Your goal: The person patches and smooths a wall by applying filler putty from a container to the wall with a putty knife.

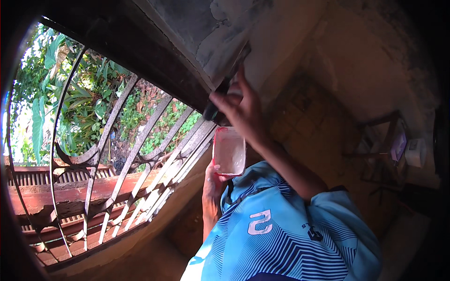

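Note:
My left hand is closed around a small rectangular tub with a red rim, holding it up near my chest. Whitish paste coats the tub's inside. Above the tub, my right hand grips a putty knife by its black handle. The blade end reaches up to the patchy grey and beige wall and seems to touch it. Motion blur and shade hide the blade's exact outline.
To the left is a window opening with curved metal bars; plants and a reddish beam lie beyond. A dark frame edge runs above it. A small rack with a white object stands at the right.

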Demonstrator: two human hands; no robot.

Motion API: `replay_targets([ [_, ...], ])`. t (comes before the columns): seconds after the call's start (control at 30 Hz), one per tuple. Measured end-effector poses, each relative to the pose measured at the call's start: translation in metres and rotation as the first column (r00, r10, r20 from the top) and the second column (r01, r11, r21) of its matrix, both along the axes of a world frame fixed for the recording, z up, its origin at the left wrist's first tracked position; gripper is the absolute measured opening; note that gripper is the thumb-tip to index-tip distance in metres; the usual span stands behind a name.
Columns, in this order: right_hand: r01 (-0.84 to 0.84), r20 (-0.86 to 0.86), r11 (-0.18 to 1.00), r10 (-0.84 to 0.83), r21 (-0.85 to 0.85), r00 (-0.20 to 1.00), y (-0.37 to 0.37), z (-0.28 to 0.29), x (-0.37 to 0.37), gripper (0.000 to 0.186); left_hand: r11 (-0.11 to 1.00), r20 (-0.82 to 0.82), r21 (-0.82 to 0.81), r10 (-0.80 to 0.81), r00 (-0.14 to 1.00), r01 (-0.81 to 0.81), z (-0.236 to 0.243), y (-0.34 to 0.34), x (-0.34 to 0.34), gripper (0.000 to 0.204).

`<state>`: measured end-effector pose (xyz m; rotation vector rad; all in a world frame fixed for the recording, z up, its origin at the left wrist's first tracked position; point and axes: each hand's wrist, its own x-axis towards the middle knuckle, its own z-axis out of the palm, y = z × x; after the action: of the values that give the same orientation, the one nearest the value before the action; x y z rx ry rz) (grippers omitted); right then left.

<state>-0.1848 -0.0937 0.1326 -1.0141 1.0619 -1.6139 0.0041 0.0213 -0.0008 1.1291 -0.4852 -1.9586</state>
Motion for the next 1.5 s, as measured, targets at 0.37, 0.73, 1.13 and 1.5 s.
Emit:
replay_targets([
  [0.37,-0.167,-0.011,0.986,0.167,0.03,0.986,0.065,-0.009,0.08,0.095,1.0,-0.002,-0.017,0.02,1.0,-0.02,0.013,0.001,-0.006,0.067],
  [0.73,0.032,-0.065,0.999,-0.029,0.043,0.997,-0.034,-0.019,-0.04,0.095,0.998,0.003,0.056,-0.017,1.0,0.016,0.001,-0.003,0.003,0.074],
  [1.13,-0.193,0.002,0.981,0.193,0.004,0.981,0.063,-0.005,0.058,0.096,0.996,-0.002,0.085,0.008,1.0,-0.008,-0.016,-0.006,0.009,0.072],
  [1.5,-0.016,-0.02,0.993,0.018,0.12,1.0,-0.027,-0.036,-0.044,0.095,0.998,-0.018,0.053,-0.035,0.999,0.036,-0.007,-0.006,0.006,0.076],
])
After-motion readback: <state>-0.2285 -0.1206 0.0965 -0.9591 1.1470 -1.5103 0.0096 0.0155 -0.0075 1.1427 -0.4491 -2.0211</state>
